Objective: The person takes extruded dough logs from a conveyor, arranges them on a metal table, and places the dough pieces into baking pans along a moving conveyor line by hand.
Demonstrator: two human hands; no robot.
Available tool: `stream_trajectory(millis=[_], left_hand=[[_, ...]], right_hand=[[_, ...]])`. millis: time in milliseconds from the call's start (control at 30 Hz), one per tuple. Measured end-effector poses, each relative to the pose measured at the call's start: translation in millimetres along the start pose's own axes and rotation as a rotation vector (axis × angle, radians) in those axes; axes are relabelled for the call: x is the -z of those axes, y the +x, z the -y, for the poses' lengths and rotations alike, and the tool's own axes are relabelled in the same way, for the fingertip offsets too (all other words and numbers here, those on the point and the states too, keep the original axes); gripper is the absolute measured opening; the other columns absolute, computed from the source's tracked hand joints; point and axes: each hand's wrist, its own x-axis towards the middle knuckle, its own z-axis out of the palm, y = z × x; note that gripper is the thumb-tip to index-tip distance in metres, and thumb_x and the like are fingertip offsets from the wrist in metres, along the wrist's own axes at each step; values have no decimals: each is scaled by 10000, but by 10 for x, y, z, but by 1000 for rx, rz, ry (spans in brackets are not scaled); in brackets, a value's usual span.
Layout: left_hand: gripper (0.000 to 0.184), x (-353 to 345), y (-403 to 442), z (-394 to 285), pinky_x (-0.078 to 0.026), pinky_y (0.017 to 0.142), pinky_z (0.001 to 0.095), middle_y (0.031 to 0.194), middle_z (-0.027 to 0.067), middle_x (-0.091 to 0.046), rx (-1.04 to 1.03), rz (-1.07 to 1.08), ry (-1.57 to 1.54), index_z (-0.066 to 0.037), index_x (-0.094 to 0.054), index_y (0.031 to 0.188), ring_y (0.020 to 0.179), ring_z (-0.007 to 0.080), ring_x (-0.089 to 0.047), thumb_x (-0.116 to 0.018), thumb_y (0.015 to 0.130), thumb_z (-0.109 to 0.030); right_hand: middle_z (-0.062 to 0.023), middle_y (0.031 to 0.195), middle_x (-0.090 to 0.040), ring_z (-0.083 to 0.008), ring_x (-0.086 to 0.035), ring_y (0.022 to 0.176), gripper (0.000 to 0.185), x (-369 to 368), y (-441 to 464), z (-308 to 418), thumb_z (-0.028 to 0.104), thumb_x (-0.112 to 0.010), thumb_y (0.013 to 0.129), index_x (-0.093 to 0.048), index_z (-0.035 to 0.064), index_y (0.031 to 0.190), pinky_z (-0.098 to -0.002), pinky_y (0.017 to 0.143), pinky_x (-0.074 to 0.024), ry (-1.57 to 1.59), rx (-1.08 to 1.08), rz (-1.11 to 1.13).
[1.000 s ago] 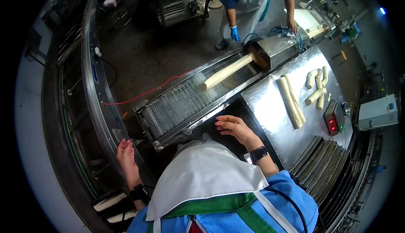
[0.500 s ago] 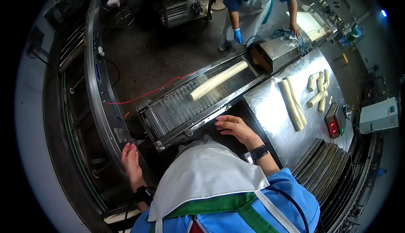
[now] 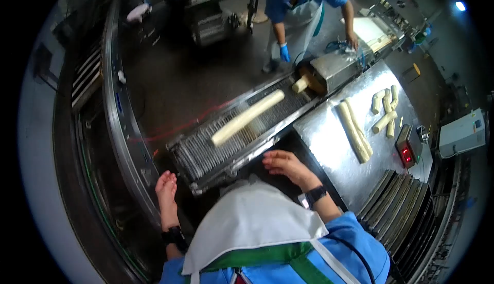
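A long pale dough roll [image 3: 248, 118] lies along the mesh conveyor belt [image 3: 198, 150]. Behind it, the end of another roll [image 3: 301, 84] sticks out of the metal machine housing [image 3: 339, 68]. My right hand [image 3: 286, 165] is raised just in front of the belt's near edge, fingers apart and holding nothing. Near the lower left end of the conveyor, beside the long metal rail, my left hand [image 3: 166, 185] is held up with nothing in it, its fingers slightly curled. Neither hand touches the dough.
A steel table [image 3: 329, 129] on the right bears two long rolls [image 3: 355, 132], several short pieces [image 3: 385, 122] and a box with a red display [image 3: 407, 147]. Stacked trays [image 3: 396, 196] stand below it. A co-worker [image 3: 298, 19] stands behind the machine, one hand on it.
The long roll has come out of the housing and travelled down the belt to the lower left. A second roll's end has appeared. My left hand has shifted slightly right.
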Motion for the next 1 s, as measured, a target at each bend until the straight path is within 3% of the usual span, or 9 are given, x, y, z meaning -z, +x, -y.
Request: stream_trajectory(millis=[200,267,333,400,500,767,833,867,1000], left_hand=[[301,-731,449,-318,-461,766,235,1050,50,-617,15,205,378,-40,-562,1141,894,106,-584,-589,841,-54],[367,-864,697,-201,-451,837,272,1082,70,-602,-268,471,605,-5,-531,1183,972,128,-560,-611,836,-95],[409,-1152,872,-210,-437,904,345,1123,140,-585,-333,505,719,13,-522,1189,1015,218,-566,-626,809,-94],[481,-1331,838,-152,-428,909,419,1127,198,-551,-765,587,1268,2,-503,1201,1039,320,-543,-662,758,-98],[549,-1479,721,-44,-421,891,466,1096,223,-529,-757,487,1414,-20,-473,1221,1040,396,-505,-685,724,-122],[511,-1362,638,-110,-425,875,431,1015,204,-553,-734,285,1434,15,-445,1195,990,345,-545,-634,753,-156],[354,-1324,608,-150,-462,625,327,799,102,-565,43,551,687,21,-537,1028,684,215,-567,-533,765,-216],[284,-1376,566,-100,-439,543,300,735,61,-539,218,478,515,2,-565,959,583,175,-517,-534,761,-199],[345,-1725,63,-334,-459,619,278,825,57,-580,258,813,577,13,-558,1067,684,145,-555,-553,769,-160]], right_hand=[[-73,1076,-588,-157,-555,973,380,150,-185,64,200,-613,854,-533,29,1184,-294,843,-461,41,60,-61],[-75,1078,-587,-157,-556,972,381,206,-305,32,189,-608,852,-531,24,1187,-295,844,-461,64,72,-94],[-100,1094,-588,-175,-569,989,370,234,-362,45,159,-574,870,-514,7,1202,-301,858,-470,67,91,-147],[-103,1083,-591,-167,-578,962,369,318,-486,-32,147,-569,868,-511,-2,1201,-294,845,-475,119,113,-205],[-106,1076,-593,-167,-585,943,380,402,-636,-158,168,-558,876,-501,-14,1205,-293,834,-478,137,115,-287],[-90,1087,-586,-161,-570,940,423,438,-580,-226,213,-600,846,-516,0,1202,-294,833,-467,109,83,-267],[-94,1087,-585,-162,-569,944,428,440,-441,-219,218,-614,829,-529,17,1198,-297,831,-466,24,69,-200],[-94,1087,-585,-162,-569,944,428,437,-355,-181,218,-614,829,-529,17,1198,-297,831,-466,30,81,-209],[-106,1079,-580,-202,-552,1022,531,325,174,-267,169,-686,771,-494,10,1240,-315,877,-451,-313,315,-9]])
